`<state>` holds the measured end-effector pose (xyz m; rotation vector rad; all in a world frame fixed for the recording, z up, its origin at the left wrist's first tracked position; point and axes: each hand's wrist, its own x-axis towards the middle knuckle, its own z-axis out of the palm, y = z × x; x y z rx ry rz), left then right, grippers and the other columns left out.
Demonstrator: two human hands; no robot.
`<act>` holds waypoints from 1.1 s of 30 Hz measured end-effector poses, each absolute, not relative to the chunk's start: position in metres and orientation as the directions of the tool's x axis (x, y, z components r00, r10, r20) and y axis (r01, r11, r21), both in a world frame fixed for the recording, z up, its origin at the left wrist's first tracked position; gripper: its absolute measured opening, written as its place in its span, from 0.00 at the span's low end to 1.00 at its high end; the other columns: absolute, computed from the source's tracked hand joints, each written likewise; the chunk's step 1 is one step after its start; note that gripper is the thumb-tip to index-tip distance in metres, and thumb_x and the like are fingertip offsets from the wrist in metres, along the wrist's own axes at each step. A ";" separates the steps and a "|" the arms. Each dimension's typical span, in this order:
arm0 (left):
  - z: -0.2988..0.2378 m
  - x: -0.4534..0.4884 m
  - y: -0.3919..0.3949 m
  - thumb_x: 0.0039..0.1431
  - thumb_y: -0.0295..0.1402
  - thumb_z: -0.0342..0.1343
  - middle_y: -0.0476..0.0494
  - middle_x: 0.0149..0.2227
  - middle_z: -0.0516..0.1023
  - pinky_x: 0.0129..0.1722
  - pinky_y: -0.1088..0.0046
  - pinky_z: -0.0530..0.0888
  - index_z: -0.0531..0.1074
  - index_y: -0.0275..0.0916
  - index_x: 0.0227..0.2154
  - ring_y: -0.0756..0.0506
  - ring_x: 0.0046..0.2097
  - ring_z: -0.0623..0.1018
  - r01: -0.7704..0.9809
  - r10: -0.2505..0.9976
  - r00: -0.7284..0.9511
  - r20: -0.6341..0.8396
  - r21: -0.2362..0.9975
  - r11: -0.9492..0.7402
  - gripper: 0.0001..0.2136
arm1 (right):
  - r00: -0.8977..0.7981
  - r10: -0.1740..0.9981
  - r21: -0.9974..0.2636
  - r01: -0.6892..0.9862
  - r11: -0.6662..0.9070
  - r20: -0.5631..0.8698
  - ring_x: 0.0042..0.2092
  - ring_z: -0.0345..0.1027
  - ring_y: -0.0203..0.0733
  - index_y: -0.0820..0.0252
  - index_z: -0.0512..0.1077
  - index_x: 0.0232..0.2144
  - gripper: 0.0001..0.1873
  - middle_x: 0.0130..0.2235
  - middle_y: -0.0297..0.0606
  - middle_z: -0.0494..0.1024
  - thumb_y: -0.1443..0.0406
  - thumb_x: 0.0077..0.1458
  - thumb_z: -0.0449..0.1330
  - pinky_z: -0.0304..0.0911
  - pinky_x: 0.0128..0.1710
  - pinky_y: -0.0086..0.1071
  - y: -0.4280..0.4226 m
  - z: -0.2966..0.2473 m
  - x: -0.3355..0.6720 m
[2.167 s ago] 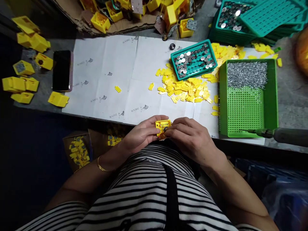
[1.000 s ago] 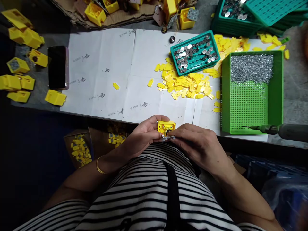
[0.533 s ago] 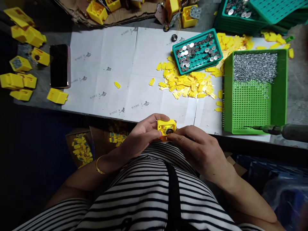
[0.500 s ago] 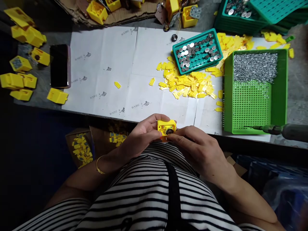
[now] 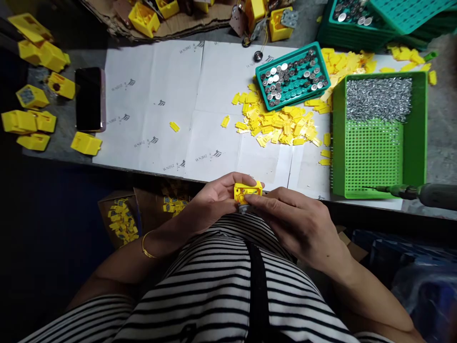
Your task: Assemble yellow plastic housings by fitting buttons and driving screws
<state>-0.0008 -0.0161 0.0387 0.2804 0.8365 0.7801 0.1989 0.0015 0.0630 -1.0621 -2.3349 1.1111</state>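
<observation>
A small yellow plastic case (image 5: 237,191) is held above my lap, just in front of the table edge, its open side facing up. My left hand (image 5: 217,197) is closed around its left end, fingers along the far side and thumb on the near side. The index finger of my right hand (image 5: 298,216) presses into the case's opening at the right, and the other fingers are curled below. My right thumb is hidden. Inside the case some small parts show, too small to name. A greyish piece (image 5: 243,208) shows at its near side.
A green basket (image 5: 421,138) of small metal pieces stands at right, a power screwdriver (image 5: 433,194) by its front. Yellow flat pieces (image 5: 285,124) lie around a teal tray (image 5: 262,97) of round metal parts. A phone (image 5: 89,99) and yellow cases (image 5: 85,143) are at left.
My right index finger has moved further left over the case's opening. The dark round part seen in the case before is out of sight. The case has tipped slightly, showing a grey near side.
</observation>
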 end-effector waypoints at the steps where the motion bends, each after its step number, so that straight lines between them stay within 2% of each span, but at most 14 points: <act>1: 0.038 -0.001 -0.016 0.49 0.20 0.59 0.44 0.40 0.78 0.43 0.71 0.71 0.73 0.40 0.41 0.48 0.39 0.77 -0.506 0.721 0.423 -0.549 0.517 0.691 0.15 | -0.652 0.758 -0.786 0.476 0.396 -0.013 0.38 0.74 0.38 0.52 0.72 0.53 0.19 0.39 0.39 0.77 0.69 0.62 0.54 0.71 0.36 0.30 0.002 0.062 0.199; 5: 0.036 -0.003 -0.016 0.52 0.20 0.59 0.44 0.44 0.77 0.45 0.72 0.71 0.74 0.41 0.42 0.49 0.42 0.76 -0.513 0.744 0.434 -0.509 0.539 0.668 0.15 | -0.642 0.766 -0.843 0.430 0.322 -0.035 0.39 0.74 0.38 0.53 0.72 0.53 0.18 0.39 0.39 0.77 0.69 0.62 0.54 0.71 0.38 0.30 0.003 0.060 0.198; 11: 0.036 0.000 -0.016 0.49 0.16 0.57 0.47 0.38 0.77 0.45 0.74 0.72 0.74 0.39 0.41 0.51 0.39 0.76 -0.500 0.733 0.394 -0.554 0.541 0.677 0.17 | -0.587 0.808 -0.791 0.515 0.329 -0.046 0.36 0.73 0.37 0.53 0.72 0.52 0.16 0.38 0.39 0.77 0.67 0.63 0.55 0.68 0.34 0.29 0.006 0.059 0.196; 16: 0.036 0.004 -0.013 0.45 0.16 0.57 0.47 0.35 0.77 0.41 0.76 0.74 0.73 0.37 0.38 0.51 0.37 0.76 -0.517 0.724 0.332 -0.605 0.525 0.676 0.17 | -0.567 0.824 -0.816 0.485 0.315 -0.019 0.39 0.75 0.38 0.57 0.71 0.49 0.13 0.41 0.37 0.80 0.66 0.62 0.57 0.69 0.39 0.30 0.007 0.056 0.194; 23: 0.036 0.006 -0.011 0.45 0.16 0.56 0.49 0.34 0.76 0.41 0.77 0.73 0.73 0.37 0.39 0.52 0.37 0.76 -0.526 0.737 0.324 -0.593 0.534 0.662 0.17 | -0.552 0.834 -0.837 0.454 0.305 0.004 0.39 0.76 0.37 0.57 0.73 0.45 0.10 0.40 0.36 0.81 0.67 0.61 0.58 0.70 0.40 0.29 0.008 0.053 0.191; 33: 0.032 0.004 -0.010 0.45 0.17 0.55 0.47 0.37 0.75 0.47 0.69 0.74 0.72 0.37 0.41 0.50 0.40 0.75 -0.509 0.740 0.320 -0.591 0.552 0.661 0.19 | -0.503 0.864 -0.868 0.439 0.231 -0.024 0.38 0.76 0.32 0.57 0.73 0.44 0.09 0.40 0.31 0.81 0.68 0.59 0.60 0.69 0.38 0.24 0.012 0.047 0.190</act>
